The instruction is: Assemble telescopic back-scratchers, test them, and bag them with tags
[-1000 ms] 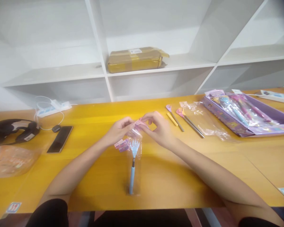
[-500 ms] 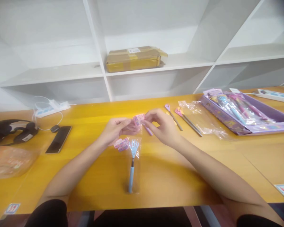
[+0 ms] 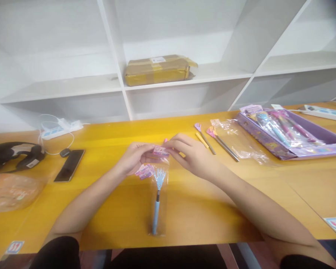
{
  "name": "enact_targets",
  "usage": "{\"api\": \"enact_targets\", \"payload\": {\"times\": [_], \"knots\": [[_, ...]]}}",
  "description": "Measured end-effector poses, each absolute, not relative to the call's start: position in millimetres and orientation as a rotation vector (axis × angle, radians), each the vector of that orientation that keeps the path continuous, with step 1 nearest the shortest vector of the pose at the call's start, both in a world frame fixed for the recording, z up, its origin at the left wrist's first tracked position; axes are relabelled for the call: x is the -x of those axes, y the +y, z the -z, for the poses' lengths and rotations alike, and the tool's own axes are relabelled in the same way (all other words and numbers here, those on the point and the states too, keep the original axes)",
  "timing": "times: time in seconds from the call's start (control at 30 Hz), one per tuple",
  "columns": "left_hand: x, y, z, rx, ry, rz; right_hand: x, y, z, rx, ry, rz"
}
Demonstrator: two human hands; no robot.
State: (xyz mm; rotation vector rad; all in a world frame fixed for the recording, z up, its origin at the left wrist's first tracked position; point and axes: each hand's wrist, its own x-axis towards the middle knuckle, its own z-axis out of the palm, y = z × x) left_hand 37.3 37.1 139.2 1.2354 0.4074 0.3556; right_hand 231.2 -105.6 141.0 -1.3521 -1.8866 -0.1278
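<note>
A small pink printed card (image 3: 160,150) is pinched between the fingers of my left hand (image 3: 134,157) and my right hand (image 3: 189,153). Below the card a clear plastic bag (image 3: 162,209) reaches toward the table's front edge and appears joined to it. Inside lies a light-blue back scratcher (image 3: 156,201), its hand-shaped head toward my fingers. Several pink cards (image 3: 145,172) lie just under my left hand. Past my right hand are a purple-headed back scratcher (image 3: 205,139), a yellow handle (image 3: 202,140) and back scratchers with pink and yellow heads (image 3: 222,142).
A purple display box (image 3: 268,147) of bagged back scratchers stands at right, beside crumpled clear wrappers (image 3: 240,142). At left lie a phone (image 3: 69,165), a power strip (image 3: 62,129), a black strap-like device (image 3: 16,153) and an orange-printed bag (image 3: 14,192). A taped carton (image 3: 158,70) rests on the shelf.
My hands have lowered the card slightly and tipped it flatter. The bagged blue back scratcher has shifted slightly toward me. The right hand's shift uncovers the yellow handle and hides the purple one.
</note>
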Motion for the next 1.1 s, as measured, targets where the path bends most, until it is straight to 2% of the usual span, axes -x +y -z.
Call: {"api": "enact_targets", "payload": {"times": [0.3,0.63,0.93,1.1], "knots": [[-38,34,-141,-1.171,0.447,-0.413,-227,-108,-142,1.415,-1.953,0.216],[-41,28,-135,-1.138,0.448,-0.574,-221,-107,-139,1.376,-1.987,0.105],[-46,15,-128,-1.139,0.311,-0.474,-226,-95,-132,1.322,-1.674,-0.107],[-48,16,-121,-1.187,0.305,-0.409,-236,-89,-130,1.393,-1.547,-0.037]]}}
